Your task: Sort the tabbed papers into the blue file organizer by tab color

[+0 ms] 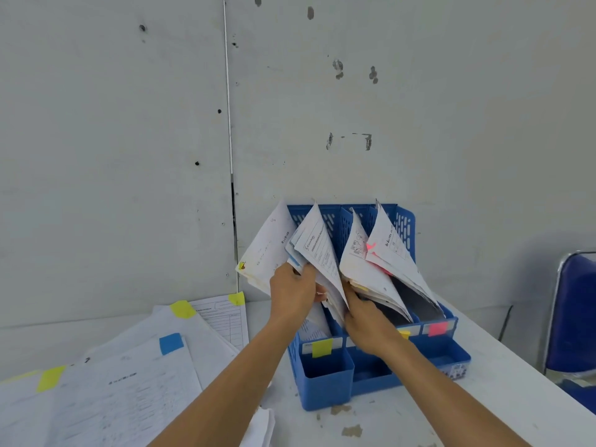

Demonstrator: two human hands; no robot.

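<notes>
Two hands at the blue file organizer [325,387] on the white table [483,398], head view. Left hand [292,293] pinches a sheaf of papers [317,253] standing in the left slots. Right hand [366,321] fingers curled into the middle slot papers [364,272]; grip probably closed, partly hidden. Loose tabbed papers [129,382] lie left, well apart. Blue chair [575,317] far right.

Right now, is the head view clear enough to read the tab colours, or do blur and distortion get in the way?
Head view: lighting soft and even, no glare; wide-angle bend at the edges; print on the loose papers is too soft to read, yet the yellow label and pink label on the blue file organizer read plainly.
</notes>
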